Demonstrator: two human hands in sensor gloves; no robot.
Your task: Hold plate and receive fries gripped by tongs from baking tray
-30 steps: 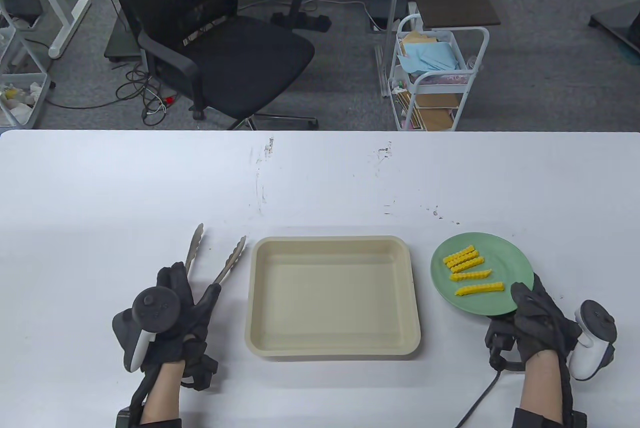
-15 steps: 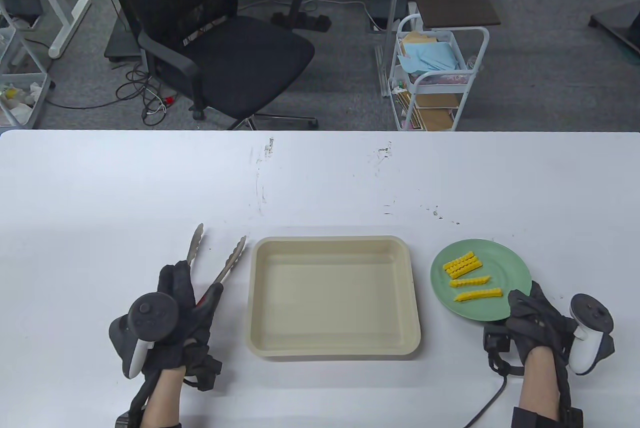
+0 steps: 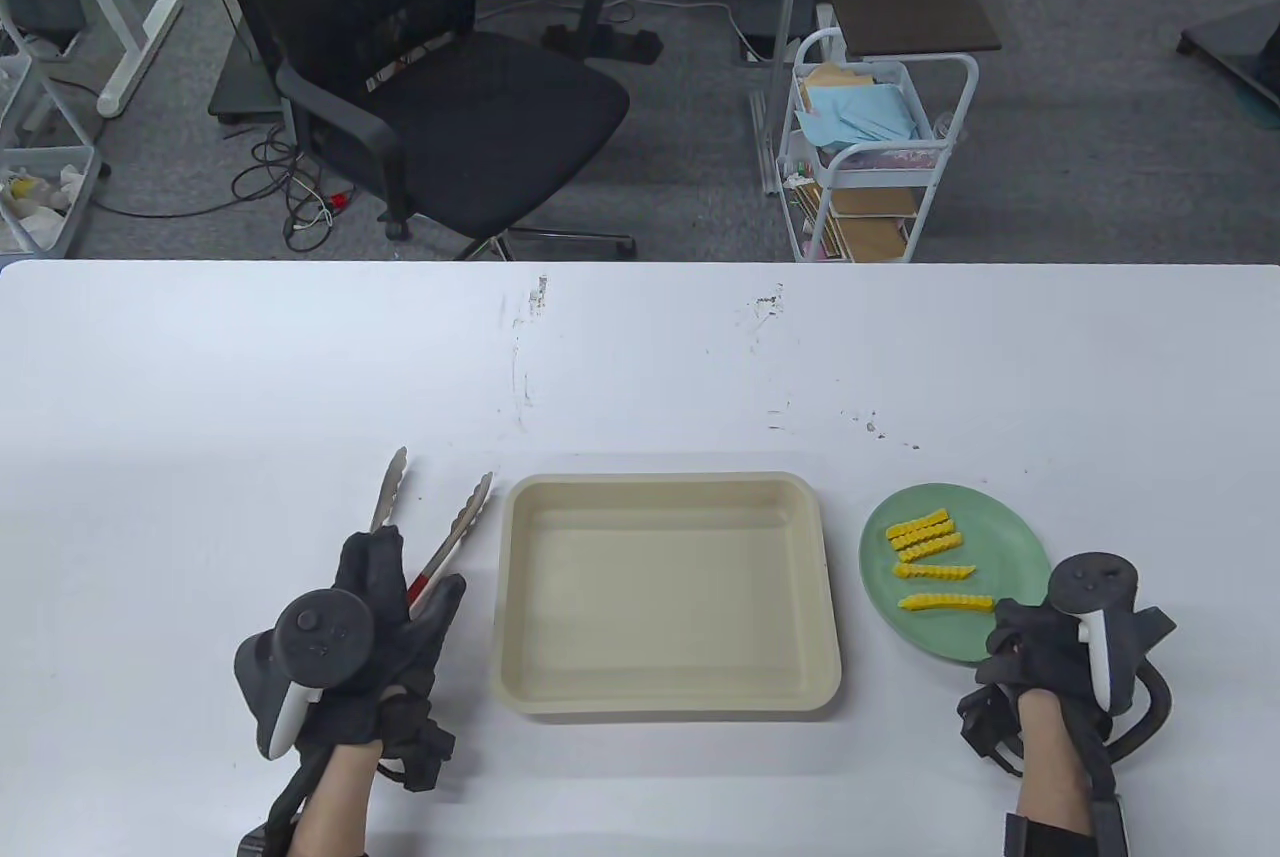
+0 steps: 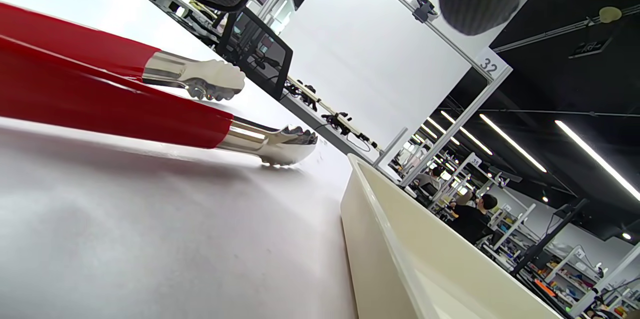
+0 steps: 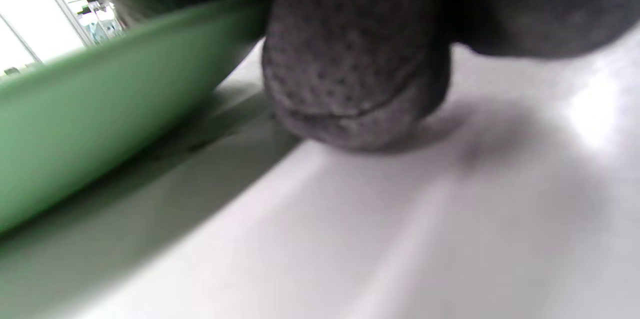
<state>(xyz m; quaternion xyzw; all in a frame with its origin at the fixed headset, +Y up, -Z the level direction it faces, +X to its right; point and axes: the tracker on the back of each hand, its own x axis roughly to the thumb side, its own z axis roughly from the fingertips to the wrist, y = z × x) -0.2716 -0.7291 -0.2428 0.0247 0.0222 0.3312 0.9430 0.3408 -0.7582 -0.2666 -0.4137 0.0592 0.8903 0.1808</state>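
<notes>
A green plate [image 3: 1000,537] with several yellow crinkle fries [image 3: 925,537] sits at the right of the white table. My right hand [image 3: 1015,627] grips its near right rim. In the right wrist view a fingertip [image 5: 350,69] sits under the plate's edge [image 5: 100,109], right at the table top. The cream baking tray [image 3: 660,479] in the middle holds no fries. The red-handled metal tongs [image 3: 455,527] lie on the table left of the tray. My left hand [image 3: 415,567] is spread over their handles. In the left wrist view its fingers hang just above the tongs [image 4: 125,114].
The tray's wall [image 4: 400,239] stands close to the right of the tongs. The table's far half is bare apart from scuff marks [image 3: 525,337]. A black office chair [image 3: 440,97] and a white cart [image 3: 870,147] stand beyond the far edge.
My right hand drew the plate slightly nearer and rolled over, so its tracker now faces up. My left hand spread open over the tongs, uncovering a bit of red handle.
</notes>
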